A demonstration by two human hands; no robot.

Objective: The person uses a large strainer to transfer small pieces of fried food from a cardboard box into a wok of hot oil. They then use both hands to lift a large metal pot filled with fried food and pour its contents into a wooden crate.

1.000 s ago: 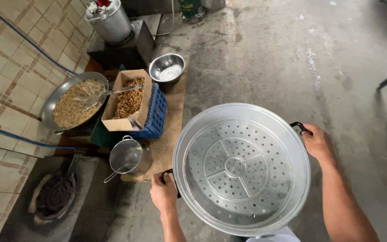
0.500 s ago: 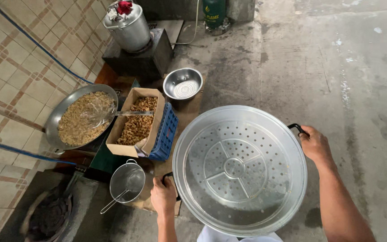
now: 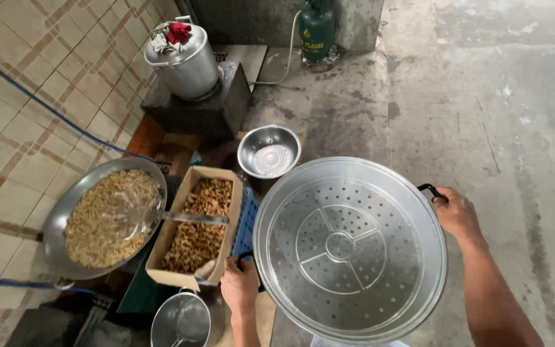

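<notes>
A big round steamer pot (image 3: 349, 250) made of shiny silver metal is held up over the grey floor (image 3: 483, 115). Its flat bottom is full of little holes, with a round ring and three lines in the middle, and it has a black handle on each side. The pot sits between the two hands. The left hand (image 3: 240, 284) is at 9 o'clock from the pot, with its fingers curled shut around the black handle there. The right hand (image 3: 457, 214) is at 2 o'clock from the pot, and its fingers are closed tight around the other black handle. At 9 o'clock from the pot, just past the left hand, is a cardboard box (image 3: 195, 226) full of brown bits, resting on a blue crate (image 3: 246, 222). A wide pan (image 3: 101, 215) with more brown bits lies farther out that way. A small metal bowl (image 3: 268, 152) sits at 11 o'clock from the pot. Far up at 11 o'clock a silver can (image 3: 182, 59) stands on a dark block, and a green gas tank (image 3: 317, 29) stands at 12 o'clock
</notes>
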